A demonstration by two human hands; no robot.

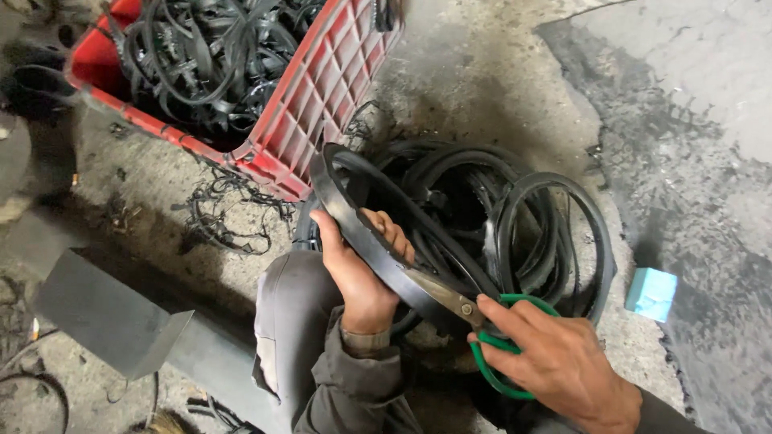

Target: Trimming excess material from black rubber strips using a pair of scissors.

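Low over the stained concrete floor (498, 88), just in front of the person's knee, the left hand (358, 277) is gripping a flat black rubber strip (346, 205); its fingers (394, 233) are curling closed over the strip's far edge while the thumb is lying along the near side, so the strip is running diagonally across the palm and rising past the fingertips in a curve toward the crate. The right hand (559, 362) is holding a pair of scissors (462, 309) with green loop handles, its fingers closed through and around the loops, the thumb resting near the pivot. The scissor blades are lying along the lower end of the strip, just right of the left wrist; whether they are biting into the rubber cannot be told. Behind both hands a tangled pile of black rubber rings (515, 217) is lying on the floor. A red plastic crate (322, 96) full of black rubber scraps is sitting tilted at the top left, and a small pale blue block (651, 293) is lying toward the right edge.
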